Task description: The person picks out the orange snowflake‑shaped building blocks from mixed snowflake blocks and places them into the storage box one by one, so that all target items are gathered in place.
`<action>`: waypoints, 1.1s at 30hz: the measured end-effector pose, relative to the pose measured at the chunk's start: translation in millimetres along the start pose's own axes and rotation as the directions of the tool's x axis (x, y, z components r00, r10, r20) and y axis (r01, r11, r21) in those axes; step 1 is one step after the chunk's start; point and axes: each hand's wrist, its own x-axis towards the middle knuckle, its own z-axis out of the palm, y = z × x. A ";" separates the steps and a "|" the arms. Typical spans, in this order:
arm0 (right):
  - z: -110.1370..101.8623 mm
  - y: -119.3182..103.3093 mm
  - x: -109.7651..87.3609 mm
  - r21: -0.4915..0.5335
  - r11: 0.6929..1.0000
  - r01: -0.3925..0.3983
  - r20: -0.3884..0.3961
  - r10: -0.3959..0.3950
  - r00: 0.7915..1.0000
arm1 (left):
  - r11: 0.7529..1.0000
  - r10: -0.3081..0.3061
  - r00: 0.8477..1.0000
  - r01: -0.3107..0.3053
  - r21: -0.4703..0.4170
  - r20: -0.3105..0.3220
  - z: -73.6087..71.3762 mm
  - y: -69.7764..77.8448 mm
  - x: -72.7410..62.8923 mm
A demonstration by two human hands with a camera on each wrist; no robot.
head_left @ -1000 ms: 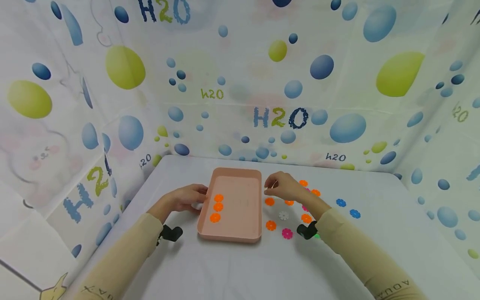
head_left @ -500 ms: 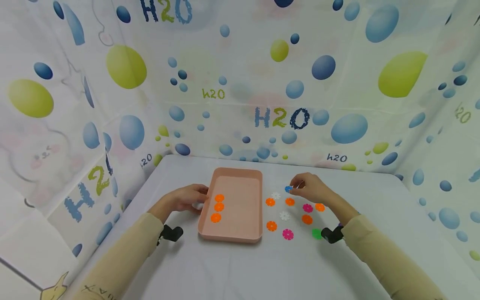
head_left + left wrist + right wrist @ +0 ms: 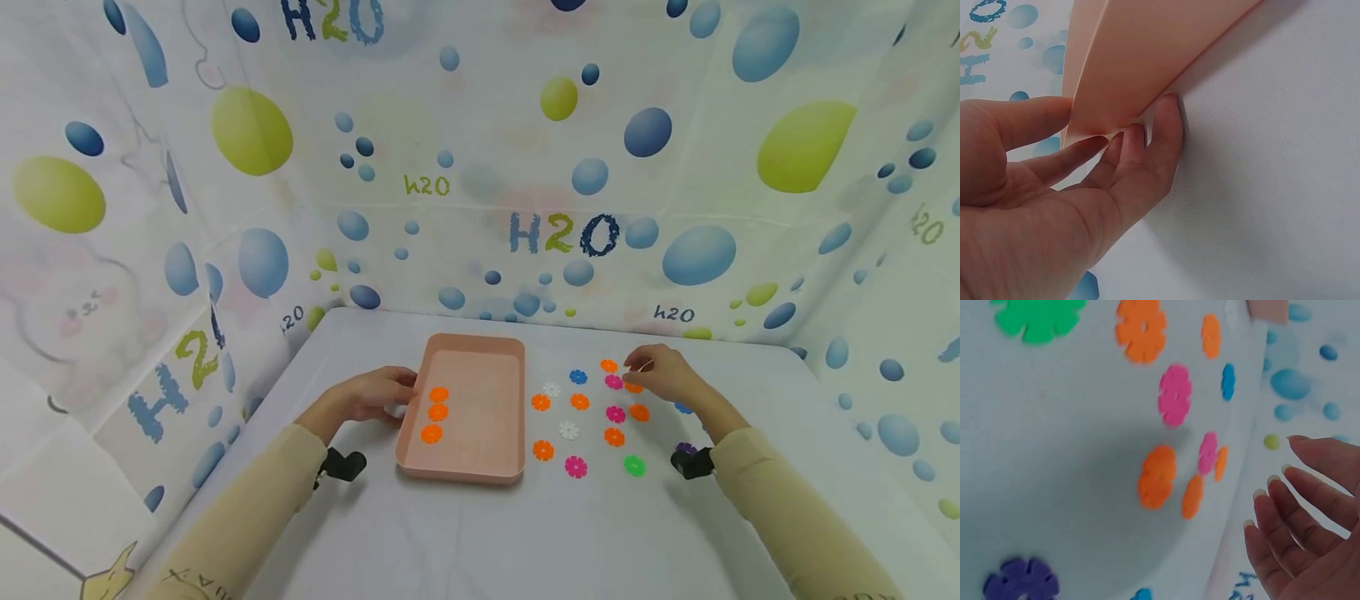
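Three orange flower-shaped plastic discs (image 3: pixel 438 412) lie in a column inside a shallow pink tray (image 3: pixel 480 477). At the tray's left side, my left hand (image 3: pixel 375 393) holds the wall; the left wrist view shows its fingertips against the outer side and near the bottom edge. My right hand (image 3: pixel 662 373) hovers over the scattered discs right of the tray, nearest a pink disc (image 3: pixel 614 382) and an orange disc (image 3: pixel 1192 497). Nothing shows in its loosely bent, spread fingers in the right wrist view.
More discs lie on the white table: blue (image 3: pixel 577 377), white (image 3: pixel 568 431), green (image 3: pixel 634 466) and purple (image 3: pixel 1021 579), with several orange and pink ones. A patterned curtain (image 3: pixel 480 167) hangs behind the table and along its sides.
My right hand has moved rightward, from beside the tray, past the blue disc, to the far right discs. The tray, its three discs and my left hand stay put.
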 end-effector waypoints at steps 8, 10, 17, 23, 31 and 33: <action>-2.4 34.2 2.0 0.025 0.994 -0.107 0.022 0.106 0.994 | 1.000 -0.007 1.000 0.007 0.001 0.001 0.7 -0.2 0.6; -1.8 39.2 2.2 0.029 0.991 -0.132 0.030 0.132 0.991 | 1.000 -0.009 1.000 0.009 0.001 -0.003 1.1 0.0 0.2; 4.1 52.1 6.2 0.043 0.983 -0.178 0.063 0.175 0.983 | 1.000 -0.012 1.000 0.012 -0.002 -0.006 2.0 0.5 -1.3; 6.4 55.0 9.9 0.054 0.980 -0.194 0.084 0.189 0.978 | 1.000 -0.006 1.000 0.006 -0.006 -0.002 2.1 -0.6 -0.4; 8.6 54.1 13.5 0.074 0.970 -0.233 0.103 0.225 0.969 | 1.000 -0.007 1.000 0.007 -0.009 -0.008 2.0 0.5 -0.2; 8.7 53.0 14.0 0.079 0.971 -0.227 0.107 0.218 0.970 | 1.000 -0.006 1.000 0.006 -0.007 -0.007 1.6 1.2 -0.1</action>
